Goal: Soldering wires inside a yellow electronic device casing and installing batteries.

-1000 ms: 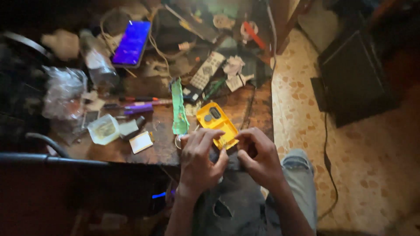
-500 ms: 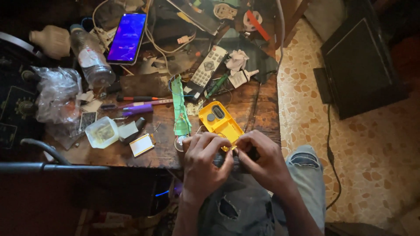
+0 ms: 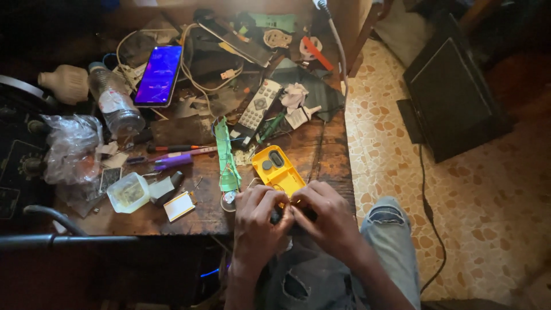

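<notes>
Your left hand [image 3: 259, 217] and right hand [image 3: 328, 218] meet at the near edge of the cluttered wooden table [image 3: 321, 155], fingers curled together over the lower end of a yellow device casing [image 3: 277, 170], with a small dark part between the fingertips that is too hidden to make out. Just left of the casing lies a narrow green circuit board [image 3: 226, 155], and beyond it a grey remote control [image 3: 259, 107]. Farther left sit a lit smartphone [image 3: 158, 75], a clear plastic bottle [image 3: 115, 104] and a small clear plastic box [image 3: 128, 192].
</notes>
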